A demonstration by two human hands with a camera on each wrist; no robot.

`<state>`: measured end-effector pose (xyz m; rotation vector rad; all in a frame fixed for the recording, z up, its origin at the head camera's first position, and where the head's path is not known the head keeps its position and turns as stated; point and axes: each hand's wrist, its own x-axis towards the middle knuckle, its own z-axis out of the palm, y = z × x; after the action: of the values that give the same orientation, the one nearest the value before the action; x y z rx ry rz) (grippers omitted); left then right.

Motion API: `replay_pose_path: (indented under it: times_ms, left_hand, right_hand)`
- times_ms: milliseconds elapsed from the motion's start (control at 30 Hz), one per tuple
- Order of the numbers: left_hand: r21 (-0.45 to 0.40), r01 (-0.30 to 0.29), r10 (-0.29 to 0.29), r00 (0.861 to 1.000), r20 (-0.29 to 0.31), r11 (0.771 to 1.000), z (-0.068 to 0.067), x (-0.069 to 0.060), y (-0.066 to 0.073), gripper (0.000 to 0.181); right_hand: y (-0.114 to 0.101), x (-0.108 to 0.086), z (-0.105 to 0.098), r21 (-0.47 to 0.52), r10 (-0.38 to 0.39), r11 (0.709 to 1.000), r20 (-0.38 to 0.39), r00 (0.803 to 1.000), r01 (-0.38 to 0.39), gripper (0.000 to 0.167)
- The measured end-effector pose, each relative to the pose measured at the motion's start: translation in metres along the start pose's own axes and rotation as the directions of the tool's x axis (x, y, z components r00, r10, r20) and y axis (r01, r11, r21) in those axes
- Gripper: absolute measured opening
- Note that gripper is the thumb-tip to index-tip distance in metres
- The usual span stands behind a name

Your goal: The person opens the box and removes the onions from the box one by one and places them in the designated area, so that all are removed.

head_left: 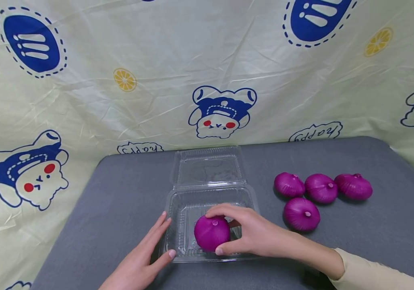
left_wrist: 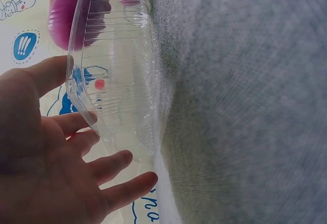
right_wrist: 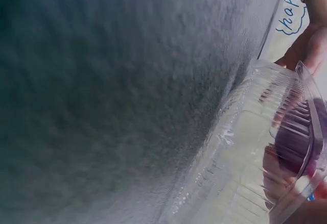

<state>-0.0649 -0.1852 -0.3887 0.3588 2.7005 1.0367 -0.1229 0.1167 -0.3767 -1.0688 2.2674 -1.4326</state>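
Observation:
A clear plastic clamshell container (head_left: 178, 201) lies on the grey table, its lid (head_left: 208, 163) folded back toward the wall. My right hand (head_left: 252, 231) grips a purple onion (head_left: 210, 233) over the front part of the tray, thumb in front and fingers behind. In the right wrist view the onion (right_wrist: 296, 137) shows through the tray's wall. Along the tray's left side my left hand (head_left: 143, 251) rests with straight, spread fingers. The left wrist view shows its fingertips (left_wrist: 88, 118) touching the rim.
Right of the container sits a group of several purple onions, the nearest onion (head_left: 301, 214) in front of the others. A patterned cloth (head_left: 156, 108) hangs behind the grey table (head_left: 131, 193).

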Motion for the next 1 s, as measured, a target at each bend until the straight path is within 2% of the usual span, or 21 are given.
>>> replay_pose_path:
  times_ms: [133, 267, 467, 700, 1000]
  left_hand:
    - [0.003, -0.005, 0.005, 1.000, 0.001, 1.000, 0.000, 0.000, 0.000, 0.075]
    - [0.011, -0.010, 0.010, 1.000, -0.004, 1.000, 0.000, 0.000, -0.001, 0.075]
    - [0.014, -0.021, 0.021, 1.000, -0.009, 1.000, 0.000, 0.000, -0.002, 0.073]
    - [0.025, -0.026, 0.027, 1.000, -0.014, 0.999, 0.001, -0.001, -0.003, 0.073]
    - [0.024, -0.024, 0.024, 1.000, -0.017, 0.999, 0.000, -0.001, -0.003, 0.074]
  right_hand:
    - [0.002, -0.009, -0.003, 0.016, 0.030, 0.999, -0.065, 0.997, -0.029, 0.059]
    - [0.003, -0.017, -0.007, 0.022, 0.011, 1.000, -0.108, 0.994, -0.009, 0.061]
    - [0.000, -0.029, -0.012, 0.038, -0.010, 0.999, -0.151, 0.988, 0.016, 0.061]
    - [-0.004, -0.045, -0.019, 0.089, 0.001, 0.996, -0.198, 0.980, 0.017, 0.061]
    - [-0.005, -0.067, -0.019, 0.085, 0.017, 0.996, -0.262, 0.965, 0.006, 0.062]
